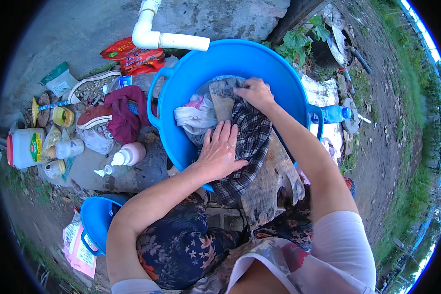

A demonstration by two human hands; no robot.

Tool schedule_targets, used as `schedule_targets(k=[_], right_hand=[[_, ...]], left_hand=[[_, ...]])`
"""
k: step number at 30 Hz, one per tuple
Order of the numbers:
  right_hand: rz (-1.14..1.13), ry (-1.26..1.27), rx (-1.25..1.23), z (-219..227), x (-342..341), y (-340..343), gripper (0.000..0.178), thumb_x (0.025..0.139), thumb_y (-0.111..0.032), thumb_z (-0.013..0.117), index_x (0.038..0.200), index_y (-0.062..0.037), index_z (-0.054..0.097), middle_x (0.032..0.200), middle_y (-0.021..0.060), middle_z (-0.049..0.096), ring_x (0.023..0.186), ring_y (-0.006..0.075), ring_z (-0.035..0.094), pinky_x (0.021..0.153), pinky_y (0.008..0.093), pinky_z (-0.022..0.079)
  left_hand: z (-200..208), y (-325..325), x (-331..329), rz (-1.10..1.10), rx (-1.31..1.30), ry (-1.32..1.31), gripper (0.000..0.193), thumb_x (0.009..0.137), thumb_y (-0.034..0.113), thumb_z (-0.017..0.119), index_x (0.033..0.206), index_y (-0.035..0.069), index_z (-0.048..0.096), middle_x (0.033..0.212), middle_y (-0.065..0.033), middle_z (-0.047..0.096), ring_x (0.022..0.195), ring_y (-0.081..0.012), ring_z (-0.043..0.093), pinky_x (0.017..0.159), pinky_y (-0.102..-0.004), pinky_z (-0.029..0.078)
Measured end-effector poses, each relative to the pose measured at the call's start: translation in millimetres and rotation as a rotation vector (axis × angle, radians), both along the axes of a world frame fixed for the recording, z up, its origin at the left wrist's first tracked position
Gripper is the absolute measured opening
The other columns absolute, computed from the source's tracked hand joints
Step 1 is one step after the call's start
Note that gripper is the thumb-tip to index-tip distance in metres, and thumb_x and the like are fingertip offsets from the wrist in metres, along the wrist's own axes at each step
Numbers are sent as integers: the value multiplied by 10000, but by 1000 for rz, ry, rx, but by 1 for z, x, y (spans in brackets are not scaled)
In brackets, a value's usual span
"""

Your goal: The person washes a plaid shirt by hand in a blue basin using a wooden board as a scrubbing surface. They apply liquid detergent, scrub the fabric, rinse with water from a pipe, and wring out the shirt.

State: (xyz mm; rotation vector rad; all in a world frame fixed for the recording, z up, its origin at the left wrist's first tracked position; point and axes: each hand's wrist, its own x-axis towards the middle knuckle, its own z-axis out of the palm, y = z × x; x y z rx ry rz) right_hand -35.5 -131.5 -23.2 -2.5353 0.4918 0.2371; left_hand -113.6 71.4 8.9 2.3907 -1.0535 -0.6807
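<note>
A dark plaid garment lies wet and bunched along a worn wooden board, which slants into a large blue tub. My left hand rests flat on the garment's left side, fingers stretched out and thumb apart. Higher up, near the board's far end, my right hand has its fingers curled onto the garment's dark, bunched end; the fingertips are partly hidden. White and pink wet cloth sits inside the tub, left of the board.
A white pipe juts over the tub's far rim. Left of it are a maroon cloth, shoes, a pump bottle and a lidded plastic jar. A smaller blue bucket stands near left; a plastic bottle lies right.
</note>
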Motion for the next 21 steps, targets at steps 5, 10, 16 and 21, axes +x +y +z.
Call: schedule_targets(k=[5,10,16,21], right_hand=[[562,-329,193,49,-89,25,272,670,-320,792,810,-112,686,1086,30,670,1108,303,550,912,458,411],[139,-139,-161,10,-16,33,327,747,-349,725,925,-76,689,1040,103,677,1041,328,582,875,457,442],[333,-113,410,13,-34,-11,394,797,-283,700,1091,-23,662,1182,134,644,1110,322,588,973,415,439],[572,-374,34,45,-89,43,226,746,-321,721,857,-124,708,918,87,685,1026,313,589,874,480,442]], left_hand=[[-10,12,-1,22,49,18,957,809,465,674,1430,-107,221,1484,-310,211,1406,-437,172,1131,-539,169],[-3,-2,0,-5,3,-16,954,806,450,683,1430,-105,221,1472,-303,233,1399,-431,193,1126,-544,172],[-3,4,1,13,6,7,951,816,460,671,1434,-102,217,1479,-303,225,1408,-420,180,1129,-542,164],[-9,8,-2,-41,52,-33,939,810,449,681,1417,-115,239,1467,-324,226,1397,-450,181,1125,-554,164]])
